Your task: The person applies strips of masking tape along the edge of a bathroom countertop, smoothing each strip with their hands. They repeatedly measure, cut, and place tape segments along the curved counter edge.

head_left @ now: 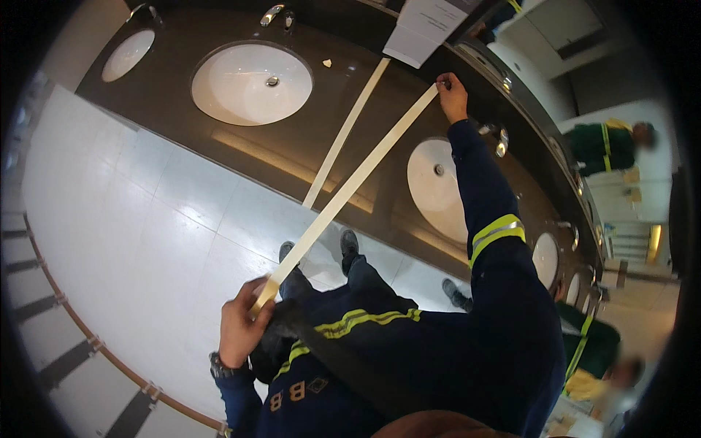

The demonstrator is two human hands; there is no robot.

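Observation:
A long strip of cream masking tape (365,169) stretches taut above the dark countertop (372,91) between my two hands. My right hand (453,98) pinches its far end near the back of the counter. Down near my waist, my left hand (244,321) is closed around the near end, apparently with the roll, which my fingers mostly hide. A second tape strip (347,130) runs front to back across the counter, left of the stretched one. Its far end reaches a white printed sheet (427,31) by the mirror.
White oval basins (248,91) are set along the counter, with chrome taps (272,14) behind them. A small pale scrap (327,63) lies beside one basin. At right, another person (595,343) in green stands by the counter, and the mirror (621,190) reflects a person.

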